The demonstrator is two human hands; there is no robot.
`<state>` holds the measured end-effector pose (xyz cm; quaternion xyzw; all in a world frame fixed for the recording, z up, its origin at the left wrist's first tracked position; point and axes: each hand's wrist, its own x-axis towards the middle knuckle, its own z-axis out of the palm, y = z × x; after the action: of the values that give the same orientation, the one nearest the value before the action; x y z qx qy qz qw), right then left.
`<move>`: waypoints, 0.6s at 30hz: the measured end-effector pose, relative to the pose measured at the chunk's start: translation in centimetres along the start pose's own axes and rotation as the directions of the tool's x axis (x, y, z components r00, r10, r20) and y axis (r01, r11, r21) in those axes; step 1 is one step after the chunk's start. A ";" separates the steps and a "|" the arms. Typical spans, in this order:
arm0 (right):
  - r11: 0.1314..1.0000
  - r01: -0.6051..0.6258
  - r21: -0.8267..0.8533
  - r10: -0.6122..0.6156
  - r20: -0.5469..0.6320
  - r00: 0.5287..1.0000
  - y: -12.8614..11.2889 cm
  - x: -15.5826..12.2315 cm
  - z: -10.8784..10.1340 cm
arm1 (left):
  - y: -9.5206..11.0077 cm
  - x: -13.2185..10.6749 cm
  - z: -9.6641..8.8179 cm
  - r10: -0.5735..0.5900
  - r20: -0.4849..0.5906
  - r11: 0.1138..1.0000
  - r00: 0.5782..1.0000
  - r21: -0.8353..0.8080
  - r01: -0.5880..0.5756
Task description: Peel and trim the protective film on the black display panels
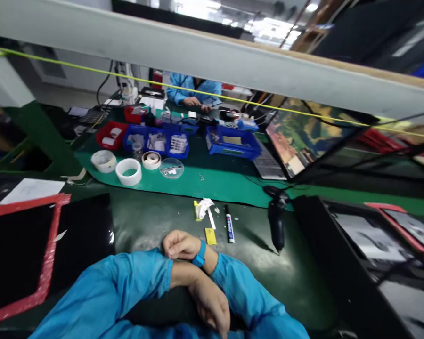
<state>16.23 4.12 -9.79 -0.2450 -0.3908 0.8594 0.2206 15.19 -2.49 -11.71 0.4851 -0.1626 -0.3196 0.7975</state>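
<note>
My arms cross in front of me in blue sleeves. My right hand [181, 244], with a blue wristband [199, 256], pinches the cuff of my left sleeve [164, 270] near the wrist. Below it, my left hand [212, 301] hangs bent at the wrist, its fingers loosely curled and apart, with no object visible in it. Just beyond the hands lie a yellow block [210, 236], a marker pen [229, 226], a crumpled white tissue [205, 205] and a small yellow item [197, 210]. Farther right, a black electric screwdriver [277, 223] hangs above the bench, tip down.
Tape rolls [128, 172] and blue parts bins [233, 142] stand on the green mat [212, 181]. At left is a black panel with red edging [47, 263]; at right, a black frame [325, 263]. A shelf beam [212, 59] crosses above. Another person [194, 89] works opposite.
</note>
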 end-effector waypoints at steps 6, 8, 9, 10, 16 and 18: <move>0.997 0.044 0.065 -0.049 0.087 0.995 0.0 0.9 -0.6 | 0.1 -1.4 -0.3 -0.232 0.012 0.973 0.973 0.019 0.232; 0.996 0.041 0.077 -0.050 0.119 0.992 0.0 1.2 -0.9 | 0.2 -2.0 -0.3 -0.266 -0.008 0.963 0.964 0.039 0.266; 0.996 0.036 0.082 -0.046 0.134 0.990 0.0 1.4 -1.0 | 0.2 -2.3 -0.2 -0.280 -0.022 0.958 0.960 0.054 0.280; 0.996 0.029 0.086 -0.042 0.147 0.988 0.0 1.6 -1.0 | 0.4 -2.6 -0.1 -0.289 -0.040 0.954 0.956 0.071 0.292; 0.995 0.003 0.104 -0.022 0.182 0.983 -0.2 2.7 -0.9 | 3.0 -3.1 1.6 -0.251 -0.223 0.940 0.942 0.178 0.292; 0.995 -0.008 0.101 -0.012 0.200 0.980 -0.3 3.4 -1.2 | 4.1 -2.4 2.0 -0.197 -0.304 0.935 0.932 0.226 0.272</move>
<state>14.32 6.87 -11.08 -0.1451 -0.3672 0.8982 0.1931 13.67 -0.88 -7.00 0.6430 -0.0312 -0.3178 0.6961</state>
